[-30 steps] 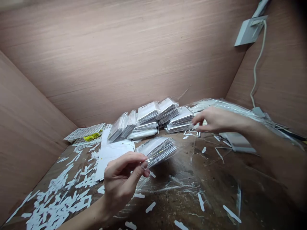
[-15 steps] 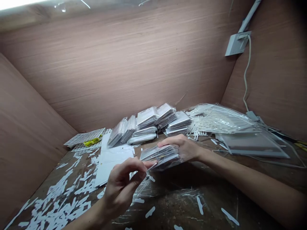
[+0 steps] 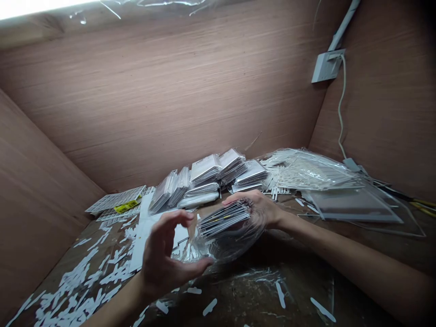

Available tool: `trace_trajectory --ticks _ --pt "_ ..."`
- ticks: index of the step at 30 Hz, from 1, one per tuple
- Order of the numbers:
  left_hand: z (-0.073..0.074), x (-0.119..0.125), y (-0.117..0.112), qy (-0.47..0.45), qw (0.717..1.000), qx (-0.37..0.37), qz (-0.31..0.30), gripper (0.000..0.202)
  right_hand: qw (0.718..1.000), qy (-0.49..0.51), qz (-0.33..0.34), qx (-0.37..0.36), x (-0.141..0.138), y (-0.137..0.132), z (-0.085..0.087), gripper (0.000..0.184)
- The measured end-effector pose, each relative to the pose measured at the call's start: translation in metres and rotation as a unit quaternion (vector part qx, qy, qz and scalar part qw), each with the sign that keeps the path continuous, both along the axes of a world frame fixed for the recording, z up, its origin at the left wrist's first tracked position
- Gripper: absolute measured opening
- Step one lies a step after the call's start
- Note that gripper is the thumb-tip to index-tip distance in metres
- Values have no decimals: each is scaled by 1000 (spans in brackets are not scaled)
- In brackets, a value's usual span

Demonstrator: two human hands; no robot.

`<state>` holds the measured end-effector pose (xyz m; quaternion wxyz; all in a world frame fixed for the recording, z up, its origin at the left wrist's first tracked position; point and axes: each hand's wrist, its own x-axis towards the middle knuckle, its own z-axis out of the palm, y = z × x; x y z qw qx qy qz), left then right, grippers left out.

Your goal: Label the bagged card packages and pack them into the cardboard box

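Note:
My right hand (image 3: 254, 206) is wrapped round the right side of a stack of thin flat packets (image 3: 225, 219) in clear plastic. The stack's layered edges face me, with small yellow marks among them. Loose clear film (image 3: 225, 250) hangs below and in front of the stack. To the left, my left hand (image 3: 170, 250) is open, thumb and fingers spread wide in a C shape. Its thumb tip is at the film; whether it touches cannot be made out. White sheets (image 3: 139, 240) lie behind the left hand.
Bundled packets (image 3: 206, 168) are piled along the back wall. White strips in a clear bag (image 3: 306, 175) and flat clear sheets (image 3: 350, 206) lie at right. White scraps (image 3: 71, 290) litter the left. A yellow wrapper (image 3: 126, 205) rests on white grid sheets. A socket box (image 3: 327, 66) hangs upper right.
My left hand has come off the stack's left edge and opened, moving left. The stack has turned so more of its edges show, and the film now spreads out below it.

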<state>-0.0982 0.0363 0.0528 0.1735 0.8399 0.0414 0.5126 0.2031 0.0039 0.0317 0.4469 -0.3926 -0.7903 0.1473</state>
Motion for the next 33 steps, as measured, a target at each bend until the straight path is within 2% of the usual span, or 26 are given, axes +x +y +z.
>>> trace_trajectory --ticks 3,5,7,11,15,18,23,27,33 --pt "-8 3 10 100 994 30 45 83 1000 16 4 23 -8 -4 3 49" --pt "-12 3 12 114 993 14 40 68 998 16 30 52 -13 -7 5 52" --pt "-15 2 11 100 994 -18 35 62 995 21 48 88 -16 -9 8 55" --pt "-14 -1 6 70 994 -74 33 60 986 49 73 143 -18 -11 15 53" --pt "-10 -4 5 67 993 -97 21 62 986 40 81 143 -18 -14 19 59" --pt "-10 -6 6 74 994 -83 20 61 988 29 80 132 -19 -16 21 64" --pt "-7 -7 5 93 993 -63 34 61 987 49 78 129 -23 -19 19 55" --pt "-4 -6 4 86 995 -35 45 57 984 61 84 145 -25 -18 16 54" --pt "-8 -10 6 92 995 -20 38 58 988 44 75 128 -26 -20 17 56"
